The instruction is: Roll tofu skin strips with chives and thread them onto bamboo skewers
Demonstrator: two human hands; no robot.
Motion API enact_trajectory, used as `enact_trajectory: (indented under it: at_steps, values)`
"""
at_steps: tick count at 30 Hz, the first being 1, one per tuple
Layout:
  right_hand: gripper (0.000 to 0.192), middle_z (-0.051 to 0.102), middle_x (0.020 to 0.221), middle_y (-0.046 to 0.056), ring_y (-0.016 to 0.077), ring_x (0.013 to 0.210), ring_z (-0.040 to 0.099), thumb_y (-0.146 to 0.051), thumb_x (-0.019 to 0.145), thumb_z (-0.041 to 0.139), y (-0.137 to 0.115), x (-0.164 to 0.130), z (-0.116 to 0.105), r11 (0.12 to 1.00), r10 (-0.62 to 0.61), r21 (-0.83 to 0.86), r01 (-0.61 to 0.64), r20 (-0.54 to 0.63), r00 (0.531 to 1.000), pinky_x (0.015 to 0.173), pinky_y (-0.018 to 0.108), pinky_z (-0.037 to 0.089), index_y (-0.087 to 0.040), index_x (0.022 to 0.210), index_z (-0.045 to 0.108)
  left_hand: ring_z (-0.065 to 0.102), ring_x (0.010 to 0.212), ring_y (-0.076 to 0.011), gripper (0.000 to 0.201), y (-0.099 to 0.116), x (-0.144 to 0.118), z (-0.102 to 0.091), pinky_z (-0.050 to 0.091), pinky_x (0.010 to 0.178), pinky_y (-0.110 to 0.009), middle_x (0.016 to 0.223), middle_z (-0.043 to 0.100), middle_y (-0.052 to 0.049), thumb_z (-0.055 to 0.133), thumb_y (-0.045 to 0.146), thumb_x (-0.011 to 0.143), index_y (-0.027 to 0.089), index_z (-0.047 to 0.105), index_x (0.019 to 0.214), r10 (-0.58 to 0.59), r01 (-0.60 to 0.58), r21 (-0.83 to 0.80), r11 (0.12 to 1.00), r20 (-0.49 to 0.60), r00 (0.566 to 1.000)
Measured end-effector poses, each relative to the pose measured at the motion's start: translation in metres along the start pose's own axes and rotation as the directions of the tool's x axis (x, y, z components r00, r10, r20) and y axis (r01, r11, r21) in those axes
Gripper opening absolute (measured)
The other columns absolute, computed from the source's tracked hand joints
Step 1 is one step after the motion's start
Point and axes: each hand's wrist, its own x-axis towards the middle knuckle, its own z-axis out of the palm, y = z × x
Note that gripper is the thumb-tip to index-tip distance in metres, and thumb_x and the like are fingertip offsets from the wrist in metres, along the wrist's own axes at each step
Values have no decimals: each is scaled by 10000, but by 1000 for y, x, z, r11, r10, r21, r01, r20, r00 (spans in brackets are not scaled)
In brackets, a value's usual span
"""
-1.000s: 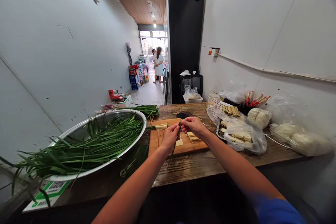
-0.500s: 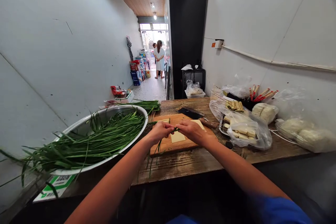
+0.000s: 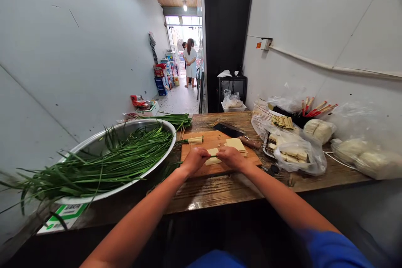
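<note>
Green stalks [image 3: 213, 156] crosswise, left to right

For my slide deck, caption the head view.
Left hand and right hand hold greens over a sheet on a board.

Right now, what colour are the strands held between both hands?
Green; the strands show best in the head view.

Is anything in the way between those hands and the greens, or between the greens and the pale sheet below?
Nothing visible. The left hand and right hand hold the greens between them, over the pale sheet; whether the greens touch it is unclear. The cleaver lies farther back, clear of that spot.
</note>
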Motion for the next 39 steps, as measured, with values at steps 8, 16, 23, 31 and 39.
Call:
enact_trajectory:
  at_steps: [8, 16, 23, 31, 39]
  values:
    - [209, 602, 757, 61, 139, 711, 486, -170, 861, 495, 7, -5, 22, 997, -71, 36, 74, -67, 995, 608, 242, 317, -138, 714, 640, 600, 696, -122, 207, -12, -9, 22, 437, 659, -211, 747, 679, -40, 521, 119, 801, 158, 695, 695, 59, -59, 84, 995, 1, 998]
    - [211, 583, 744, 39, 111, 640, 446, -135, 858, 467, 19, -9, 15, 977, -128, 171, 123, 19, 992, 584, 225, 316, -137, 753, 649, 577, 715, -141, 250, -12, -10, 25, 423, 709, -250, 735, 662, -51, 472, 120, 826, 155, 669, 676, 107, -110, 136, 985, 30, 994]
    - [232, 594, 743, 47, 95, 622, 458, -138, 846, 471, 18, -9, 9, 966, -60, 255, 52, 24, 998, 581, 211, 323, -124, 704, 654, 575, 709, -140, 233, -8, -8, 26, 417, 708, -242, 717, 660, -53, 492, 119, 822, 146, 680, 688, 85, -87, 134, 987, 25, 996]
    - [195, 605, 819, 62, 118, 698, 507, -210, 838, 523, 16, -8, -4, 971, -168, 188, 146, 111, 980, 638, 226, 372, -128, 729, 661, 581, 742, -144, 219, -14, -7, 20, 425, 744, -262, 777, 679, -55, 498, 175, 841, 157, 688, 734, 138, -148, 116, 982, 86, 987]
    - [232, 607, 817, 131, 209, 799, 535, -101, 862, 420, -8, -5, 4, 974, -166, -128, 188, 167, 972, 689, 323, 420, -81, 835, 650, 534, 838, -184, 263, 4, -11, 3, 399, 766, -299, 867, 616, -69, 495, 336, 861, 166, 676, 774, 159, -232, 331, 915, 233, 959]
